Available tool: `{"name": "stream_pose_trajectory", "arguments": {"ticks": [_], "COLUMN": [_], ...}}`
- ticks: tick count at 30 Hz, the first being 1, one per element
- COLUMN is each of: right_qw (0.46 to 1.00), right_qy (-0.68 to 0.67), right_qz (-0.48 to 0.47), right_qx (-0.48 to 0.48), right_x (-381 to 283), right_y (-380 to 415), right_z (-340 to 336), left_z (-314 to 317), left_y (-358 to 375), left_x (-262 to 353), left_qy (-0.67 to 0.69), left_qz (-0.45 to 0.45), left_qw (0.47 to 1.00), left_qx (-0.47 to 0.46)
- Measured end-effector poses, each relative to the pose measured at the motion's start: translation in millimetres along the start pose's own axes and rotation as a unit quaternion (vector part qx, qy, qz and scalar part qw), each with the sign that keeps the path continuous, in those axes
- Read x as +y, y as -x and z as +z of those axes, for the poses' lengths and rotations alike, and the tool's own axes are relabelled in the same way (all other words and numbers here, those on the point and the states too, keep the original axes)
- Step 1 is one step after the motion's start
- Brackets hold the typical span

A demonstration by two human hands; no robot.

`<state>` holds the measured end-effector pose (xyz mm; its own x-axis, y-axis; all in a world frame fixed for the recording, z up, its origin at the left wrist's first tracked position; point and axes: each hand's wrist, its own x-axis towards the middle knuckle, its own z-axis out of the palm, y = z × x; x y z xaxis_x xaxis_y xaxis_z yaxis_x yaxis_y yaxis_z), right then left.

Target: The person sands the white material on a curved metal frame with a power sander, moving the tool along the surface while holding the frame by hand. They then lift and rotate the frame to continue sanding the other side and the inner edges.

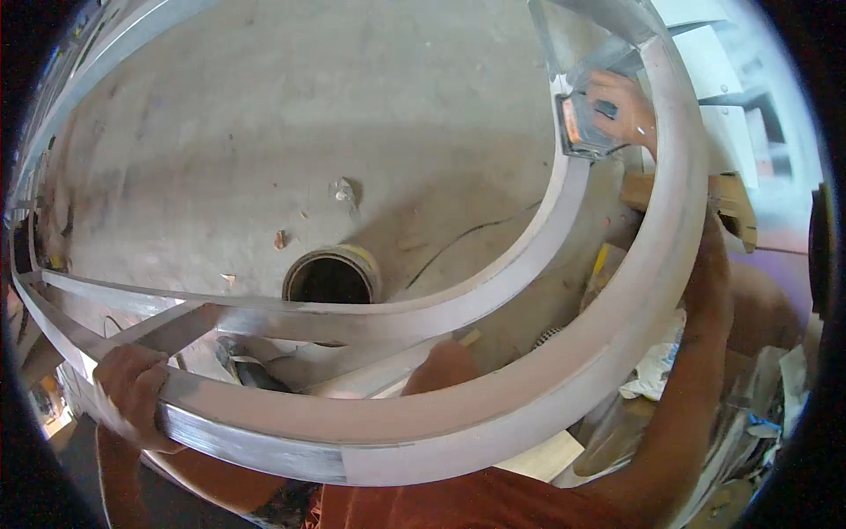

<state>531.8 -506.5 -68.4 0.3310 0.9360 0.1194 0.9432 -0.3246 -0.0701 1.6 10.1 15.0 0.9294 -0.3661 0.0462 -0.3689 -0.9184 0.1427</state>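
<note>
"Where's the sander?"
"Far right on the inner rail, held in my right fingers; markings too blurred to read."
"And your left fingers?"
"Clasping the curved frame, near left."

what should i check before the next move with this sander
1. Left hand steadying the curved, grey metal frame: ok, it grips the outer rail.
2. Right hand holding the boxy, orange-and-black sander: ok, it wraps over the top.
3. Sander sitting flat on the inner rail: cannot tell, its underside is hidden.
4. Thin, black cable free of snags: cannot tell, it runs along the floor and out of sight by the inner rail.
5. Floor inside the frame clear: not ok, a round, open-topped container stands there.
</note>
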Motion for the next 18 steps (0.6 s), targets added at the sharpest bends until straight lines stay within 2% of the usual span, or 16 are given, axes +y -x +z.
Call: {"name": "stream_pose_trajectory", "arguments": {"ticks": [3, 5, 7, 13, 16, 18], "right_qw": [0.999, 0.998, 0.999, 1.000, 1.000, 1.000], "right_qy": [0.006, -0.003, 0.019, -0.015, -0.004, -0.006], "right_qz": [0.022, 0.049, 0.017, -0.012, -0.002, 0.020], "right_qx": [0.040, 0.046, -0.035, -0.010, 0.026, -0.002], "right_x": [12, 13, 20, -20, -9, -3], "right_y": [21, 20, 11, -28, -17, -8], "right_z": [1, -1, 1, 5, 10, 3], "left_z": [-6, -4, -3, -9, -6, -6], "left_y": [-2, -6, -4, -10, -5, -5], "left_x": [-4, 0, 2, 8, -1, -4], "left_qy": [0.040, 0.033, 0.015, -0.014, 0.025, 0.017], "left_qz": [0.006, 0.006, 0.003, 0.003, 0.009, 0.006], "left_qw": [0.998, 0.999, 1.000, 1.000, 0.999, 0.999], "left_qx": [-0.038, -0.023, -0.017, -0.021, -0.029, -0.033]}}
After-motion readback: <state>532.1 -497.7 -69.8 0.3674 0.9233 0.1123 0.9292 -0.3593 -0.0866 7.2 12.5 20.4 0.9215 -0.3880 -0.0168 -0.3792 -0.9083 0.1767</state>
